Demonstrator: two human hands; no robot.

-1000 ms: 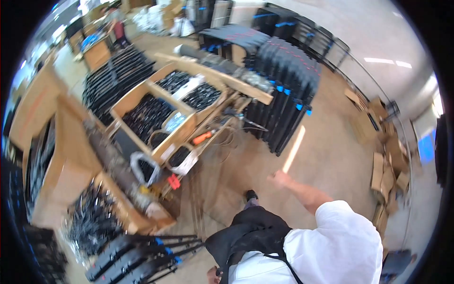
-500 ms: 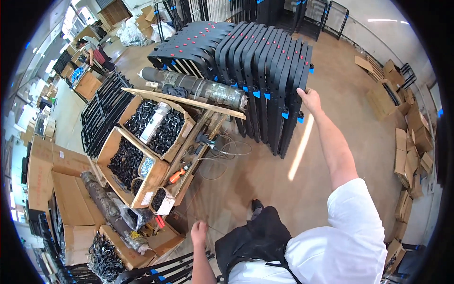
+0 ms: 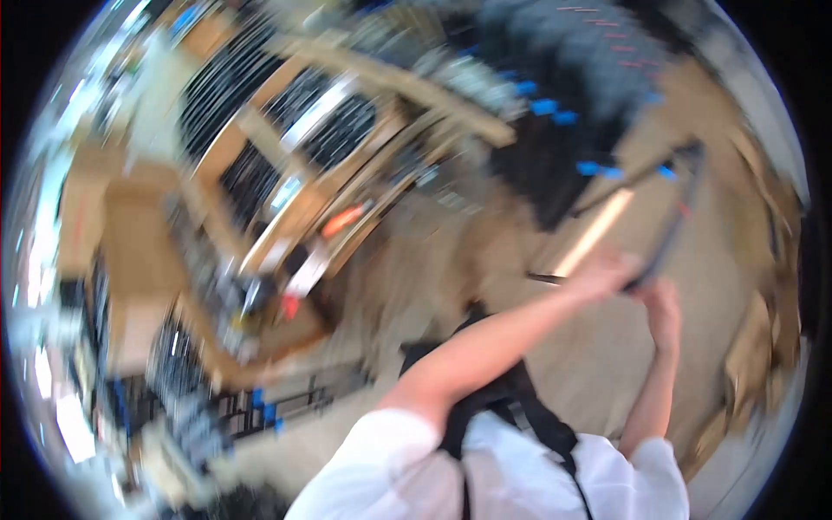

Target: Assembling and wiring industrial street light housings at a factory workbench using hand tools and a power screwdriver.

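Observation:
Both of my hands meet at the near end of a dark tubular frame (image 3: 680, 212), which stands tilted over the floor to my right. A small red spot shows on its near bar, and a blue piece sits by its far part. My left hand (image 3: 607, 273), reaching across my body, is closed at the frame's near corner. My right hand (image 3: 663, 312) grips the same corner just beside it. Motion blur smears the fingers of both hands. Beyond the frame stands a row of similar black frames (image 3: 555, 78) with blue pieces and red marks.
To the left, a wooden bench (image 3: 390, 74) carries bins of small black parts (image 3: 342, 130) and an orange-handled tool (image 3: 344, 221). Cardboard boxes (image 3: 139, 217) stand further left, and more cardboard (image 3: 750, 355) lies along the right wall. More black frames (image 3: 277, 403) lie at lower left.
My view has swung to the right. A single frame now stands apart from the row, with both hands at it. My left hand has come up from low beside the bag and across to the right.

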